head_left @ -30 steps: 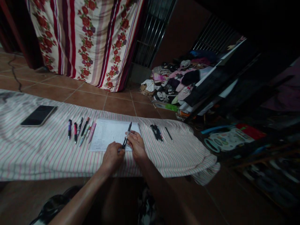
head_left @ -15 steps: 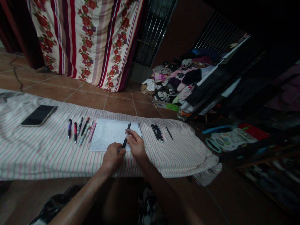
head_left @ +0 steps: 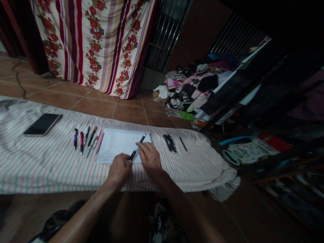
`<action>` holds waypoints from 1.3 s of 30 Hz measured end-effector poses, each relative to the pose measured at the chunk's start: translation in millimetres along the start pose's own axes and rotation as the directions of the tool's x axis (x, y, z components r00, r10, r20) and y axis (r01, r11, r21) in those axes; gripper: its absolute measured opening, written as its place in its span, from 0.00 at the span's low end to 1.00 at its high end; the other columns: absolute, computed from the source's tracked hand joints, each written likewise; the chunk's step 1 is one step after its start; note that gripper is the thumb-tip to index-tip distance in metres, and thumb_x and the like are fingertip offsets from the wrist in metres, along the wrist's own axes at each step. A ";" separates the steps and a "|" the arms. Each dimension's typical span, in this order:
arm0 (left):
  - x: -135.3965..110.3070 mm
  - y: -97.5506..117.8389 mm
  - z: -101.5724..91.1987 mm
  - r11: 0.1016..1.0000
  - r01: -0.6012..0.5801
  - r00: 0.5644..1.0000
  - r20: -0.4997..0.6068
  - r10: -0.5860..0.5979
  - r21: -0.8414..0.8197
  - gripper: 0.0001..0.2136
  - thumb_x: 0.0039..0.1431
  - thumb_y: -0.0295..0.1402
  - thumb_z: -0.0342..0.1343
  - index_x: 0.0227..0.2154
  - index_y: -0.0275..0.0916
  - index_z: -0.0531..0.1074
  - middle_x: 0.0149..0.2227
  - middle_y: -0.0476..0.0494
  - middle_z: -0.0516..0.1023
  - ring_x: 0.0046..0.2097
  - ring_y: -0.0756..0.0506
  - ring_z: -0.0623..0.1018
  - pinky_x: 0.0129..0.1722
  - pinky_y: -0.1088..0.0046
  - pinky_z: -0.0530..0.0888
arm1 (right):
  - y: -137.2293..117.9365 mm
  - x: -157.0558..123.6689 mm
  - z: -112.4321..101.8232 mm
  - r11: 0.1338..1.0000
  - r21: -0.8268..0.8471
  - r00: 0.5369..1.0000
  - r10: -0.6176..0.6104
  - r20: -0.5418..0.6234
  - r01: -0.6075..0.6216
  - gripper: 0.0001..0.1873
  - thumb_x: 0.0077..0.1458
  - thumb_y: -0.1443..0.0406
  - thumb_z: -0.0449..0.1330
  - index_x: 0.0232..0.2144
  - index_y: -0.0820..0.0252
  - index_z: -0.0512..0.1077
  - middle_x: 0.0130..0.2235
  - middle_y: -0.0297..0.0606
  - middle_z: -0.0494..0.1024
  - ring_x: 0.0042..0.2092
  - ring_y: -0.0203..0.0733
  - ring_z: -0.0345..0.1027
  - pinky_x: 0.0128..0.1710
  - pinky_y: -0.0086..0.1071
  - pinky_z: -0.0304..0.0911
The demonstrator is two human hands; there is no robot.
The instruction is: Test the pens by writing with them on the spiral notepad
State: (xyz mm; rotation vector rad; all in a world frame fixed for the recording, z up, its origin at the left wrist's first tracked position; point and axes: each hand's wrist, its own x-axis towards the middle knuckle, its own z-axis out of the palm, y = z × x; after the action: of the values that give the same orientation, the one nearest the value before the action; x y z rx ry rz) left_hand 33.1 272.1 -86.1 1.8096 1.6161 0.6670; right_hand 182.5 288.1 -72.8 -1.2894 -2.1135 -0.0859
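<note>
- We see the left hand [head_left: 118,168] at the near edge of the spiral notebook [head_left: 115,143], fingers pressed together and pinching the lower end of a black pen [head_left: 138,145].
- The black pen lies slanted over the notebook's near right corner, its tip pointing away towards the notebook's spiral edge.
- The right hand [head_left: 151,158] sits just right of the notebook's near corner, palm down and fingers loosely curled. Its fingertips meet the pen's barrel, but we cannot tell whether they pinch it or only touch.
- The notebook lies open and flat on a striped cloth [head_left: 50,162], the page covered in faint writing too small for us to read.
- Just left of the notebook is a row of coloured pens [head_left: 87,140], side by side.
- Just right of the notebook is a bunch of black pens [head_left: 169,143], touching each other. One single pen [head_left: 182,144] lies a bit further right, apart from the bunch.
- Well left of the notebook, past the coloured pens, a dark phone [head_left: 42,124] lies screen up on the cloth.
- Beyond the notebook we see tiled floor [head_left: 126,113], a floral striped curtain [head_left: 101,44] and a clothes pile [head_left: 192,87].
</note>
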 end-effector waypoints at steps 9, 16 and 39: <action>0.3 3.7 -2.2 0.984 0.118 0.993 0.019 -0.117 -0.130 0.13 0.56 0.34 0.45 0.38 0.35 0.72 0.39 0.38 0.76 0.42 0.44 0.74 0.42 0.70 0.67 | 14.3 -5.2 -5.0 0.989 -0.148 1.000 0.006 0.010 -0.005 0.13 0.57 0.67 0.49 0.41 0.57 0.72 0.35 0.41 0.69 0.39 0.41 0.62 0.38 0.32 0.63; 0.9 6.9 -2.8 0.967 0.121 0.993 0.011 -0.122 -0.223 0.15 0.55 0.39 0.44 0.35 0.36 0.72 0.37 0.39 0.77 0.40 0.42 0.76 0.40 0.69 0.68 | 23.0 -16.3 -8.3 0.997 -0.067 0.996 0.040 0.083 -0.035 0.13 0.57 0.67 0.50 0.41 0.55 0.71 0.41 0.41 0.71 0.43 0.43 0.62 0.42 0.35 0.62; 8.0 -1.9 16.6 0.893 0.084 0.996 0.019 -0.084 -0.443 0.15 0.52 0.40 0.48 0.35 0.37 0.72 0.37 0.42 0.78 0.40 0.44 0.76 0.44 0.68 0.70 | 110.2 -33.2 -38.1 0.683 -0.209 0.704 0.709 -0.042 -0.700 0.15 0.52 0.61 0.51 0.41 0.58 0.71 0.33 0.39 0.78 0.35 0.42 0.71 0.34 0.31 0.60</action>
State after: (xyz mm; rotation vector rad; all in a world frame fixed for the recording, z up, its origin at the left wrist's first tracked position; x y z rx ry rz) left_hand 44.8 278.2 -99.0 1.3972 1.3915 0.9114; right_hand 301.2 304.9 -90.9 -2.1747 -1.5146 0.0575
